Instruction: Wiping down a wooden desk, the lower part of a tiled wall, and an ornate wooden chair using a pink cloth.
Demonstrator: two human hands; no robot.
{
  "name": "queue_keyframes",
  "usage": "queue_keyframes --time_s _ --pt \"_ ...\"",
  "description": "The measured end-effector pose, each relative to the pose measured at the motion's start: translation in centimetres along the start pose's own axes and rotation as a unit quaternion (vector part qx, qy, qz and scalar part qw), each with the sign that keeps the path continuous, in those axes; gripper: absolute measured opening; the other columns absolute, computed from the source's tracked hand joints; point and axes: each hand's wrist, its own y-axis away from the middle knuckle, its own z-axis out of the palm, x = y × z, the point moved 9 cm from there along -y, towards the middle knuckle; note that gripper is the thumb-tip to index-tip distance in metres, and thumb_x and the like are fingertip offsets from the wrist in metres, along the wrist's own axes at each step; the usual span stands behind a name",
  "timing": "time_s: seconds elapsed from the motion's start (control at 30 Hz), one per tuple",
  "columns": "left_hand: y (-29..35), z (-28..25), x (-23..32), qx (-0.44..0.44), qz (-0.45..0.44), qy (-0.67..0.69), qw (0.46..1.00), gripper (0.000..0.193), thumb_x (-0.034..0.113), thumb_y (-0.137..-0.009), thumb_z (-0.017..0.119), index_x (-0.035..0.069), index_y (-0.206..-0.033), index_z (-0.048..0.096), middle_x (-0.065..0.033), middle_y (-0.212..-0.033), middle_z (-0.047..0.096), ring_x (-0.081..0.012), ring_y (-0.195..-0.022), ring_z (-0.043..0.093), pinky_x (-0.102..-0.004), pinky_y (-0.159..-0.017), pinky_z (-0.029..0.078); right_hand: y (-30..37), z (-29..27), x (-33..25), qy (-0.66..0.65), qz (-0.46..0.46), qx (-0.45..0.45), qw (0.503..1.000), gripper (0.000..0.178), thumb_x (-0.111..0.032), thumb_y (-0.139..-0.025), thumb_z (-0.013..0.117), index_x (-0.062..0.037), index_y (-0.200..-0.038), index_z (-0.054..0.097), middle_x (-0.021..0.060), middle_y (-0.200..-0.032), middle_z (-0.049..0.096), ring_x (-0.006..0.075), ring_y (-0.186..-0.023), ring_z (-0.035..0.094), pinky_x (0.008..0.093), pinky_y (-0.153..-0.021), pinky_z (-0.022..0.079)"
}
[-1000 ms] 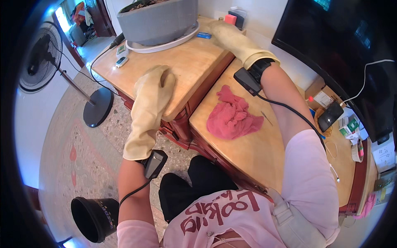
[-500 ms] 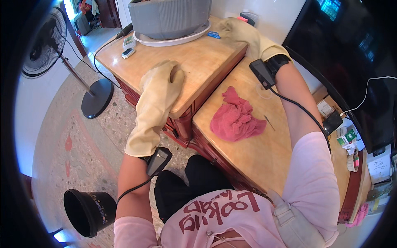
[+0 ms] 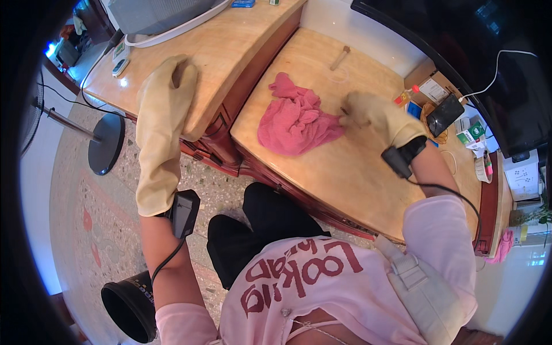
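Observation:
Both my hands wear long cream rubber gloves. On the higher wooden cabinet top (image 3: 230, 43), near its edge, rests my left hand (image 3: 169, 83); a gap shows between its thumb and its bent fingers, and nothing is seen in it. Over the lower wooden top (image 3: 322, 190), my right hand (image 3: 368, 112) is smeared by motion just right of a crumpled pink cloth (image 3: 299, 123). Whether its fingertips touch the cloth or hold anything cannot be made out.
A grey planter (image 3: 158, 17) on a white saucer stands at the far left. A small brown stick (image 3: 340, 57) lies farther back. At right are a television (image 3: 443, 34), a black phone-like device (image 3: 445, 114) and small boxes. A black bucket (image 3: 129, 307) and fan base (image 3: 107, 144) are on the floor.
My right hand has come back from beside the planter to the lower top, near the pink cloth. My left hand stays on the higher top. The view has shifted right.

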Motion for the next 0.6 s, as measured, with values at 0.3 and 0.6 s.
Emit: queue_keyframes --time_s 0.3,0.6 --pt "0.1 -0.9 1.3 0.038 0.024 0.02 0.999 0.037 0.029 -0.095 0.065 0.005 -0.122 0.072 -0.0205 -0.117 0.073 -0.0352 -0.112 0.07 -0.0398 -0.099 0.052 0.8 5.1 4.1 -0.127 0.099 0.131 0.978 0.019 -0.011 -0.095 0.061 -0.0003 -0.107 0.07 0.0236 -0.105 0.072 0.036 -0.097 0.072 0.0409 -0.081 0.056" --pt "0.2 -0.8 1.0 0.013 -0.009 0.02 1.0 0.038 0.027 -0.098 0.066 0.005 -0.128 0.07 -0.0178 -0.122 0.073 -0.0277 -0.116 0.07 -0.035 -0.101 0.051 0.2 1.6 10.0 -0.413 0.073 0.117 0.9 0.015 -0.011 -0.085 0.068 -0.0003 -0.094 0.072 0.0203 -0.093 0.074 0.0353 -0.085 0.073 0.0429 -0.072 0.057"
